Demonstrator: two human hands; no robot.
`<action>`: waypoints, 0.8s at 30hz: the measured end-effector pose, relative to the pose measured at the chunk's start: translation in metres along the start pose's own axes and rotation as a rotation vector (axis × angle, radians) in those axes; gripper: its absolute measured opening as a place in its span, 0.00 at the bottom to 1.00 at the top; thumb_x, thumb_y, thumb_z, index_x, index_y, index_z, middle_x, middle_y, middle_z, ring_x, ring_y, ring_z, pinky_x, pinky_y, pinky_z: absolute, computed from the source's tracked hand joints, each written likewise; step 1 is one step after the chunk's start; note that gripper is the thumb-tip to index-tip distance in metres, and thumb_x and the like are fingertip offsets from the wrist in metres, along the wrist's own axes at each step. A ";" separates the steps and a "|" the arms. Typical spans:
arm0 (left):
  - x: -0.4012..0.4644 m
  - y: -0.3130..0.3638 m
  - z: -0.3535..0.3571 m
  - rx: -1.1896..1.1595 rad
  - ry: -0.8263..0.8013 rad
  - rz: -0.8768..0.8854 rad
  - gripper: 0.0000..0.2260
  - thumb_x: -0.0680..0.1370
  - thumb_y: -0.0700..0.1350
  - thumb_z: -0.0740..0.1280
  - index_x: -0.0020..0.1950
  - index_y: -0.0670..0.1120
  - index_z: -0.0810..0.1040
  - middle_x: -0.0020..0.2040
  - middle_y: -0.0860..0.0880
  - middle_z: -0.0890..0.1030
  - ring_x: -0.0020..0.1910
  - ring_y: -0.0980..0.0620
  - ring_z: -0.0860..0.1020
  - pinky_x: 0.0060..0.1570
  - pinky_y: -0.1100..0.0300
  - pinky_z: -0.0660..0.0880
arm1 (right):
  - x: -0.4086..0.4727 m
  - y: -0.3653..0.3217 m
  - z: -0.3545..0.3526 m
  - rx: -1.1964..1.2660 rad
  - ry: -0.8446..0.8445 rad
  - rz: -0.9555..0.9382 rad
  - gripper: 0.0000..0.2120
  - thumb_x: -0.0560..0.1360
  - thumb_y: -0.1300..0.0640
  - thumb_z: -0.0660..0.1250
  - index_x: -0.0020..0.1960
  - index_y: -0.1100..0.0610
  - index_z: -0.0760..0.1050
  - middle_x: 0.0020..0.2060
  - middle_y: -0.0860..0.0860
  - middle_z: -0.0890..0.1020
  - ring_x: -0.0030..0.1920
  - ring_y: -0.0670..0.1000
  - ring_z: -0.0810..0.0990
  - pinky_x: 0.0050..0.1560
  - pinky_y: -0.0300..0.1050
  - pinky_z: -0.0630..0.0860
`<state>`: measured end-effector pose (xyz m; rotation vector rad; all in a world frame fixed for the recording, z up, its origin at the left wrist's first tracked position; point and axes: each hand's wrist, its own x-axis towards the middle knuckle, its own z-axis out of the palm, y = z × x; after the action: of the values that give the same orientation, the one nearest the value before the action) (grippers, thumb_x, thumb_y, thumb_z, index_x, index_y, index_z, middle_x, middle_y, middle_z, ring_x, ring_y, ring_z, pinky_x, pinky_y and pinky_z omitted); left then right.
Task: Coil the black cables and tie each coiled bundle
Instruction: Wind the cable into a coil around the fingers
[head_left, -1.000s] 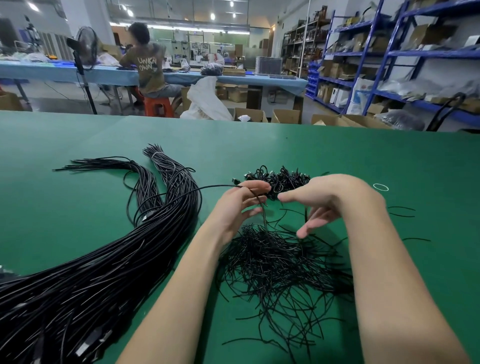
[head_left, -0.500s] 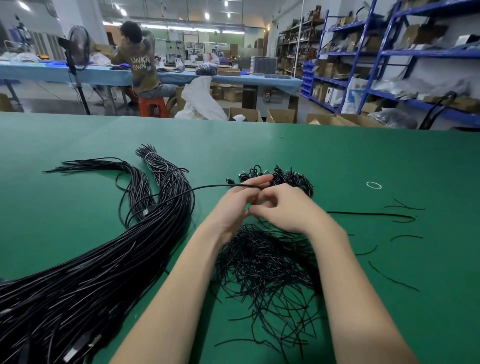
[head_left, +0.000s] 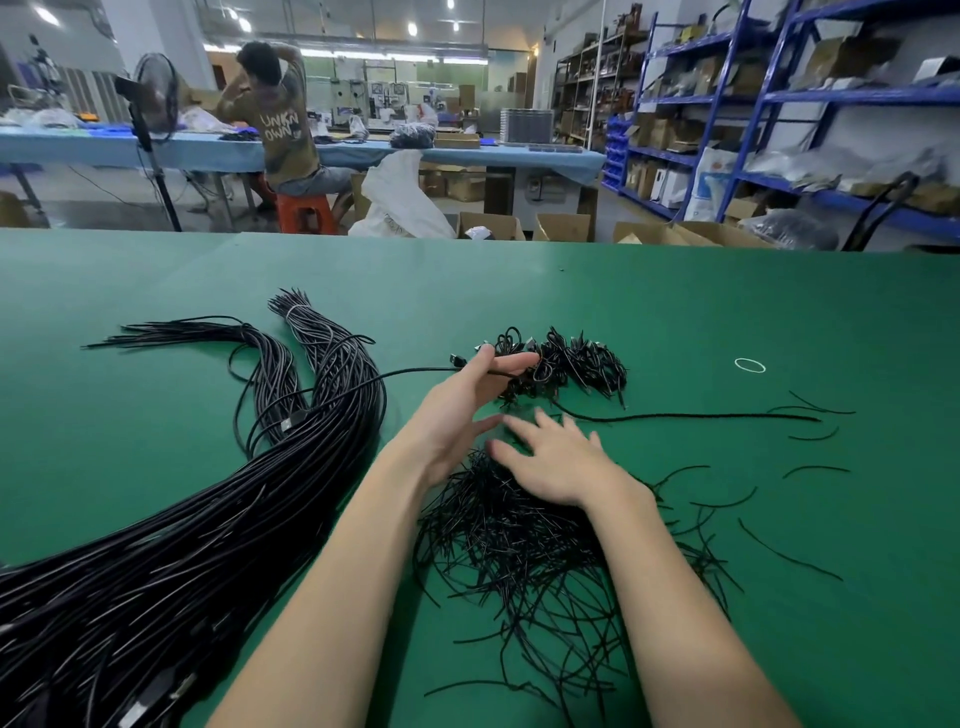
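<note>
A thick bundle of long black cables (head_left: 208, 519) sweeps across the left of the green table (head_left: 675, 312). My left hand (head_left: 462, 410) holds one black cable (head_left: 415, 370) near its connector end, the cable running between its nearly straight fingers. Another stretch of cable (head_left: 701, 415) lies straight out to the right on the table. My right hand (head_left: 556, 462) hovers palm down with fingers spread over a loose pile of thin black ties (head_left: 519, 551), holding nothing. Coiled, tied bundles (head_left: 576, 364) are heaped just beyond my left hand.
A small white ring (head_left: 749, 365) lies on the table at the right, with several stray ties (head_left: 789, 556) scattered near it. Beyond the table a person (head_left: 285, 130) sits at a blue bench. Blue shelving (head_left: 779, 104) stands at the right.
My right hand has let go near the left hand's fingers, opened and dropped toward the pile of ties. A cable now lies stretched out to the right.
</note>
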<state>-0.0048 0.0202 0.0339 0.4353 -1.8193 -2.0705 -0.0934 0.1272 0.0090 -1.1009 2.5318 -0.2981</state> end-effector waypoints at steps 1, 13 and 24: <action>0.000 0.000 -0.001 -0.004 0.010 -0.003 0.22 0.86 0.56 0.51 0.60 0.53 0.84 0.68 0.53 0.78 0.72 0.54 0.68 0.71 0.47 0.66 | -0.002 0.001 0.000 -0.028 -0.035 0.000 0.32 0.81 0.31 0.49 0.82 0.40 0.53 0.83 0.50 0.48 0.83 0.58 0.44 0.80 0.63 0.43; 0.000 -0.001 0.003 0.069 0.009 0.032 0.23 0.86 0.53 0.50 0.53 0.54 0.86 0.59 0.58 0.83 0.66 0.58 0.76 0.67 0.50 0.69 | -0.015 0.011 -0.001 0.157 0.131 -0.046 0.38 0.79 0.28 0.53 0.81 0.49 0.61 0.82 0.49 0.57 0.82 0.52 0.55 0.80 0.57 0.57; -0.001 0.001 0.010 0.176 0.003 0.067 0.18 0.84 0.47 0.54 0.54 0.50 0.85 0.59 0.55 0.84 0.63 0.56 0.77 0.67 0.50 0.72 | -0.031 0.023 -0.037 0.251 0.085 -0.040 0.15 0.77 0.39 0.67 0.45 0.49 0.83 0.42 0.47 0.87 0.43 0.49 0.86 0.47 0.45 0.80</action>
<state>-0.0086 0.0292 0.0365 0.4164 -1.9946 -1.8733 -0.1038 0.1676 0.0426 -1.0611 2.4615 -0.6667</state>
